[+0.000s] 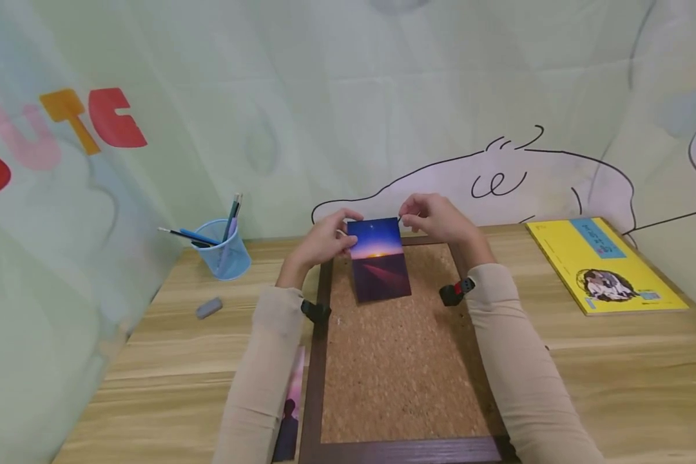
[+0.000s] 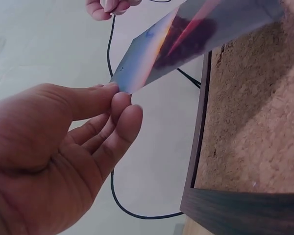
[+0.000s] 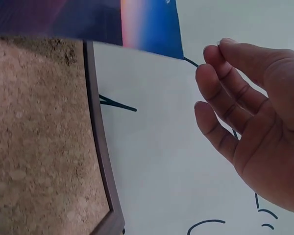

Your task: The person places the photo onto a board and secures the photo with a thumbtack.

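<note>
Evidently, the step in hand is lining up a sunset picture (image 1: pixel 381 274) on the cork board (image 1: pixel 408 367). The picture is over the board's upper part, near the top edge and left of the middle, its top end lifted off the cork; whether its lower edge touches is hard to tell. The left hand (image 1: pixel 326 238) pinches its top left corner between thumb and fingers. The right hand (image 1: pixel 437 218) is just beside the top right corner, thumb and forefinger brought together, apart from the picture; whether they grip something tiny, I cannot tell. The next move probably calls for laying the picture flat and square before fastening it.

Around the board, a second picture (image 1: pixel 290 422) is on the table (image 1: pixel 168 374), beside the board's left edge and partly covered by the left sleeve (image 1: pixel 261 380), which would have to move for it to be reached. A blue cup (image 1: pixel 227 259) of pencils (image 1: pixel 232 216) stands near the table's back left corner, an eraser (image 1: pixel 209 308) in front of it. A yellow book (image 1: pixel 562 261) lies towards the back right. None of these three obstructs the hands.
</note>
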`<state>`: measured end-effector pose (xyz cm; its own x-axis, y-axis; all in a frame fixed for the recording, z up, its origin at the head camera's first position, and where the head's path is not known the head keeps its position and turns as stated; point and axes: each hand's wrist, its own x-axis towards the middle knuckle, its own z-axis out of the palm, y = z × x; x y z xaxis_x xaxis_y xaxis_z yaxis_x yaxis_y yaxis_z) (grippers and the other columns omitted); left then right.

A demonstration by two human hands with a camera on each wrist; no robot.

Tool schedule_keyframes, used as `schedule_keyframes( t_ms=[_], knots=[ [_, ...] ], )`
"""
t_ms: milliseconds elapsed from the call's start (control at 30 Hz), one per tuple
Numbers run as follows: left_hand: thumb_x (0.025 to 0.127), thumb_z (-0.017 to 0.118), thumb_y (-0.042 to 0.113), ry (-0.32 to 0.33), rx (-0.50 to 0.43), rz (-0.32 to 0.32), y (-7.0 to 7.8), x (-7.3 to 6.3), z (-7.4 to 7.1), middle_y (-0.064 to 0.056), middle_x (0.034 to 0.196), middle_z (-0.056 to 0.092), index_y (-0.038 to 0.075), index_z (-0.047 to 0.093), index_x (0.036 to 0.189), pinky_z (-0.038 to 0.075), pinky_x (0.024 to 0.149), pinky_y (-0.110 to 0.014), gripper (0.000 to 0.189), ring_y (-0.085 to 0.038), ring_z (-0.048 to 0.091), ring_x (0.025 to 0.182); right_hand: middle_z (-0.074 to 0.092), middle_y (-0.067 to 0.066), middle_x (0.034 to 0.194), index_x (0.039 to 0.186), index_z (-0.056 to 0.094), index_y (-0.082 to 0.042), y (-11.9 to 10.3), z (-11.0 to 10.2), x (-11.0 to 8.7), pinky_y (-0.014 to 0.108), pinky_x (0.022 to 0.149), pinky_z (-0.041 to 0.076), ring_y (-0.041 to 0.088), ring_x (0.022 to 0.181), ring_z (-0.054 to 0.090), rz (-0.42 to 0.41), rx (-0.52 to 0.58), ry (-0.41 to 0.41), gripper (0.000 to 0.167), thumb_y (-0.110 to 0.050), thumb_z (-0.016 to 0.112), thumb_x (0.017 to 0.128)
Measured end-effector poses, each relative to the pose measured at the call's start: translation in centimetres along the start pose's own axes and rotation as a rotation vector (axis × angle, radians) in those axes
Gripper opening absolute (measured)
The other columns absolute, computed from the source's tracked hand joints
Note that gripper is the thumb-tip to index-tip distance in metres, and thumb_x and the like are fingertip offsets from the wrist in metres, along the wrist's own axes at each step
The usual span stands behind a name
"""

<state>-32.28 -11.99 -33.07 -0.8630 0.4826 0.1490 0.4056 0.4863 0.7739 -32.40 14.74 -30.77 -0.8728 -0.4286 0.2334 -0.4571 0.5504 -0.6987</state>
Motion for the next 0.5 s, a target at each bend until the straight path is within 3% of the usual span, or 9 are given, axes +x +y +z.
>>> schedule_keyframes(
  t_ms=[100, 167, 333, 500],
  knots=[
    [0.097, 0.059, -0.002, -0.009, 0.002, -0.014, 0.1, 0.3, 0.5, -0.014, 0.090, 0.050, 0.008, 0.052, 0.136, 0.054, 0.071, -0.057, 0.041, -0.042, 0.067, 0.079, 0.065, 0.015, 0.095, 0.109, 0.063, 0.001, -0.1, 0.1, 0.1, 0.033, 0.070, 0.048, 0.038, 0.086, 0.063, 0.006, -0.001, 0.004, 0.014, -0.010, 0.060, 0.101],
    [0.097, 0.060, 0.000, -0.009, 0.018, -0.014, 0.1, 0.5, 0.8, -0.014, 0.090, 0.052, 0.007, 0.052, 0.137, 0.054, 0.069, -0.054, 0.041, -0.042, 0.067, 0.079, 0.065, 0.015, 0.096, 0.108, 0.063, 0.000, -0.2, 0.1, 0.2, 0.034, 0.072, 0.048, 0.039, 0.088, 0.063, 0.012, 0.004, 0.010, 0.013, -0.010, 0.060, 0.100],
    [0.096, 0.062, 0.002, 0.015, 0.104, 0.004, 0.1, 0.9, 1.6, -0.013, 0.084, 0.058, 0.005, 0.054, 0.136, 0.052, 0.057, -0.037, 0.041, -0.036, 0.065, 0.069, 0.064, 0.018, 0.098, 0.110, 0.063, 0.001, 0.0, 0.3, 0.3, 0.037, 0.077, 0.049, 0.039, 0.092, 0.062, 0.041, 0.029, 0.008, 0.016, -0.011, 0.060, 0.101],
    [0.095, 0.065, 0.005, 0.039, 0.197, -0.015, 0.1, 1.0, 2.2, -0.011, 0.084, 0.059, 0.007, 0.057, 0.133, 0.045, 0.056, -0.027, 0.039, -0.021, 0.058, 0.064, 0.064, 0.020, 0.103, 0.112, 0.064, 0.004, 0.6, 0.6, 0.2, 0.036, 0.078, 0.051, 0.032, 0.091, 0.062, 0.073, 0.038, -0.014, 0.020, -0.012, 0.059, 0.101]
  ],
)
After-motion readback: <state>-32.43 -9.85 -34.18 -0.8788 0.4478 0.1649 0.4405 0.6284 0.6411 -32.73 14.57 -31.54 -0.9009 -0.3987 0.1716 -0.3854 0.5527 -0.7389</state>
